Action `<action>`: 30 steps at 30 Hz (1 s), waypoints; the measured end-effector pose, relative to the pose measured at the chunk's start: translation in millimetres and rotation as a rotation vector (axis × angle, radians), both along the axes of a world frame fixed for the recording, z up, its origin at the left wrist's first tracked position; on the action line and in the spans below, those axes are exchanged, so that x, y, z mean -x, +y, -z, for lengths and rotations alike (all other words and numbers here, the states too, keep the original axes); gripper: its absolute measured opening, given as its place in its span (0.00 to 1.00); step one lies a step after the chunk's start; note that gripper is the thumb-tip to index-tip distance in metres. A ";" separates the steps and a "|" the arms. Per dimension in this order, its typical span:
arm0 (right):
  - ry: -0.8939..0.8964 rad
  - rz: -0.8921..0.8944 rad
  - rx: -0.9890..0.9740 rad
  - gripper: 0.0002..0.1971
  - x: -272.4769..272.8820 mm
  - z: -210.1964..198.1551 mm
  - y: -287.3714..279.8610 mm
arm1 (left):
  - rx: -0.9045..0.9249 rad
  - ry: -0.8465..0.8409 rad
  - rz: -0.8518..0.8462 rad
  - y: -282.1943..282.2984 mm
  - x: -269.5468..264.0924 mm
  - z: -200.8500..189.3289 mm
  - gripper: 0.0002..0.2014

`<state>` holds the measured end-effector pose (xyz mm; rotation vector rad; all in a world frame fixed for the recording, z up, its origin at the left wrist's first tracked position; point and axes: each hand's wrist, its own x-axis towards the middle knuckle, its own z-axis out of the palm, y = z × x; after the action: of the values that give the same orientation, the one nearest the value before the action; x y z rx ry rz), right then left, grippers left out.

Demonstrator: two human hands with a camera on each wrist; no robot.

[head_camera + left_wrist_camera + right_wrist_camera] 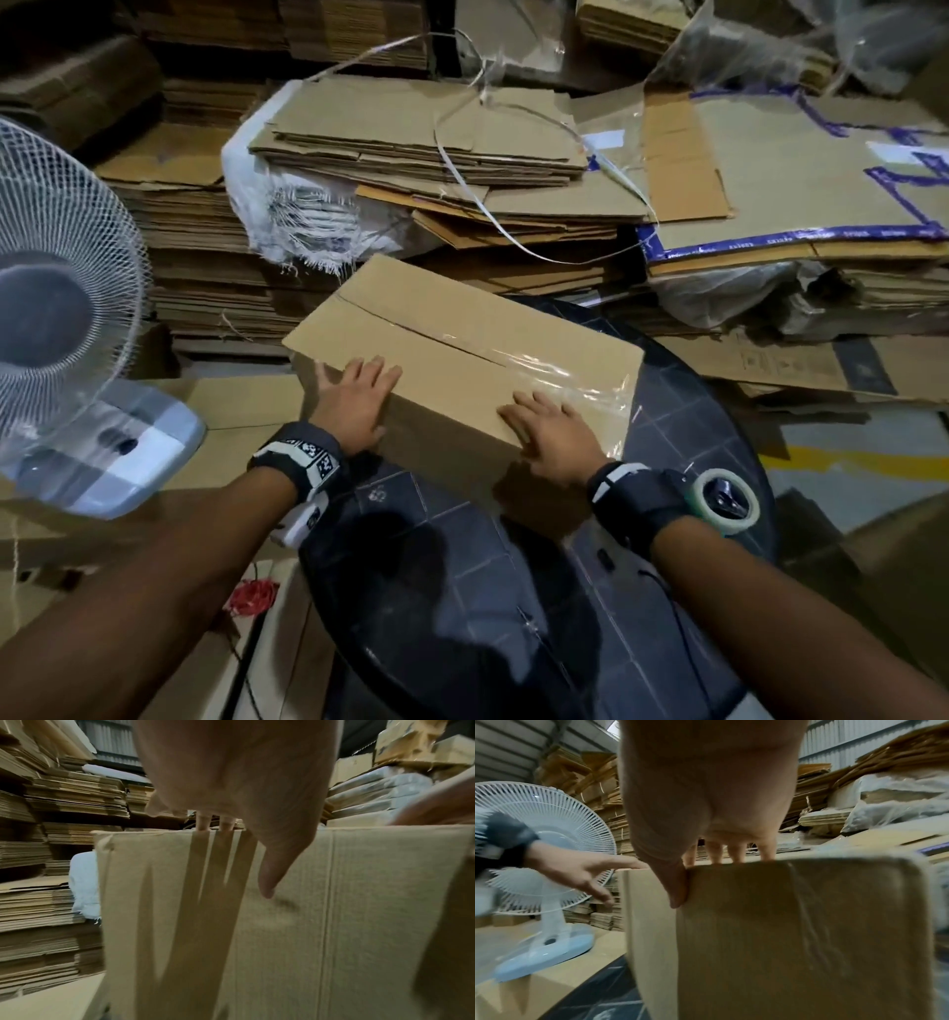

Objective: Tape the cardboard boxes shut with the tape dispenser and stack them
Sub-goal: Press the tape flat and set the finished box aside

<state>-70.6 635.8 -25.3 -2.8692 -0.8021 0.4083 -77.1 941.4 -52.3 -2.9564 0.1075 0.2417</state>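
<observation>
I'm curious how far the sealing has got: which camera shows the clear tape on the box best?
The head view: the clear tape shines along the cardboard box top seam toward its right end. The right wrist view shows only blurred glossy film on the box end. The left wrist view shows bare cardboard, no tape.

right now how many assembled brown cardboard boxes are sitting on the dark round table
1. The assembled brown cardboard box sits on the dark round table, left hand and right hand resting flat on its near top edge. Others may be hidden out of view.
</observation>
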 end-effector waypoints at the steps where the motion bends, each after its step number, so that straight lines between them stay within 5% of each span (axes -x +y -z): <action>1: 0.008 -0.012 0.018 0.39 -9.9 -1.9 -5.0 | 0.000 -0.016 0.009 -0.2 5.0 -3.6 0.44; 7: -0.072 0.218 0.046 0.31 -39.7 -8.4 -19.2 | 0.395 -0.147 -0.036 20.0 26.8 -23.9 0.20; 10: -0.165 0.189 0.057 0.23 -28.6 -4.2 3.2 | 0.578 -0.236 -0.401 63.4 22.8 -21.0 0.27; 12: -0.162 0.088 0.048 0.25 -16.4 0.3 22.1 | 0.868 -0.146 -0.705 85.6 24.9 -11.2 0.32; 14: -0.168 0.025 0.033 0.26 -8.0 2.0 37.2 | 1.147 -0.077 -0.792 90.1 32.4 2.8 0.25; 17: -0.178 0.024 -0.007 0.24 -10.2 2.1 45.2 | 1.149 -0.156 -0.734 75.0 50.1 15.3 0.12; 26: -0.206 0.507 -0.244 0.13 -27.3 16.2 -13.8 | 1.148 -0.118 -0.542 -50.8 103.3 5.9 0.13; 30: -0.118 0.594 -0.422 0.18 -7.5 22.0 -24.0 | 0.990 -0.413 -0.567 -38.2 67.4 -10.9 0.09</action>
<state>-63.1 611.8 -47.3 -2.5682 -0.0095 -0.0081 -144.4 903.2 -41.4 -3.8299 -0.9293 -0.5206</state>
